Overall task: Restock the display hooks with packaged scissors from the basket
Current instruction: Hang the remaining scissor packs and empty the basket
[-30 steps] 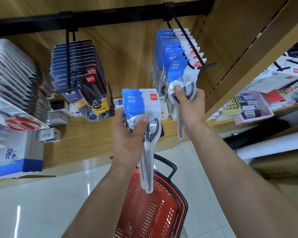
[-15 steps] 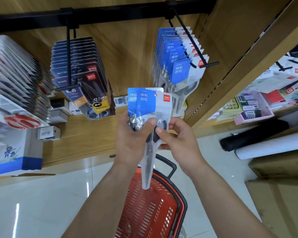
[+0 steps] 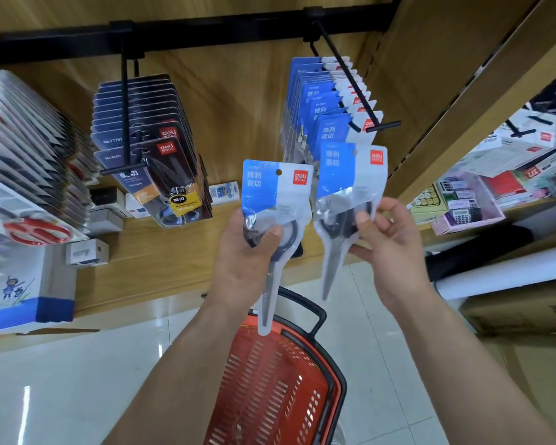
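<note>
My left hand (image 3: 251, 252) grips a blue-and-white scissors pack (image 3: 275, 194) by its handle end, blades pointing down. My right hand (image 3: 382, 245) holds a second identical scissors pack (image 3: 350, 178) just to the right, below the tip of the right display hook (image 3: 357, 81). Several matching blue packs (image 3: 321, 110) hang on that hook. The red basket (image 3: 270, 387) hangs below my arms.
A left hook (image 3: 126, 117) carries several dark scissors packs (image 3: 154, 142). More packaged scissors (image 3: 23, 175) fill the far left. A wooden divider (image 3: 456, 101) stands right of the blue packs, with calculators (image 3: 463, 210) beyond. Cardboard boxes (image 3: 520, 309) sit on the floor at right.
My right hand let go of the hung pack on the hook, came down to the packs in my left hand, and has pulled one away to the right and up.
</note>
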Tool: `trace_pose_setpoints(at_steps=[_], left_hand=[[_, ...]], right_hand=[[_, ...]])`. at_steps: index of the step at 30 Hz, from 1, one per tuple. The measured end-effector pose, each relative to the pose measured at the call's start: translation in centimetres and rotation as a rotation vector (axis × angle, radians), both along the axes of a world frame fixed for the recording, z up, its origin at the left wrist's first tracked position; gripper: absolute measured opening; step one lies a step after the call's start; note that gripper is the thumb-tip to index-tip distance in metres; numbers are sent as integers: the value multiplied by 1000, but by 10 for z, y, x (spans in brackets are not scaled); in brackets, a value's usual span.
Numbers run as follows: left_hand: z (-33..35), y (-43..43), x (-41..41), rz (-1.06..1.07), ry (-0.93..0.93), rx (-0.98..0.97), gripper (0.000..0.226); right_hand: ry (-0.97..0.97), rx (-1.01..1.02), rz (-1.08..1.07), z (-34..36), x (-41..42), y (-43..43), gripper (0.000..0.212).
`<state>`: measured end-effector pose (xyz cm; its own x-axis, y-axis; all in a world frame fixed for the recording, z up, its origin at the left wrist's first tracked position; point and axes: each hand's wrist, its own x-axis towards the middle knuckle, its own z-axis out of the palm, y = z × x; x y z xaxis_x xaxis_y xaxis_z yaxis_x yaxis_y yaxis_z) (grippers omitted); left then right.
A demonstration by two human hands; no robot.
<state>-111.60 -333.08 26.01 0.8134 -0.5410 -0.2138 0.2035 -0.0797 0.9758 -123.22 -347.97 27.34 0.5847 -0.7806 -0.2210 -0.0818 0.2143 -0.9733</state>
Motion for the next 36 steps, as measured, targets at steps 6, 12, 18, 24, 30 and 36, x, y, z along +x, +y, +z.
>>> trace_pose_setpoints(at_steps=[6,12,18,24,30,36], left_hand=[[-1,1,2,22,-51,66,28],[-1,0,1,2,-53,65,28],[-1,1,1,-3,-52,58,28],[-3,4,2,7,-52,72,29],[-1,1,1,5,-37,55,28],[3,-2,-3,14,-10,-12,29]], right_hand=[[17,-81,26,4,6,-24,17],[28,-75,-12,0,14,-29,13],[41,-42,-38,-1,21,-33,8],[59,-30,-39,-2,25,-32,10],[83,-34,-116,-3,41,-40,9],[207,-40,-179,-16,61,-49,21]])
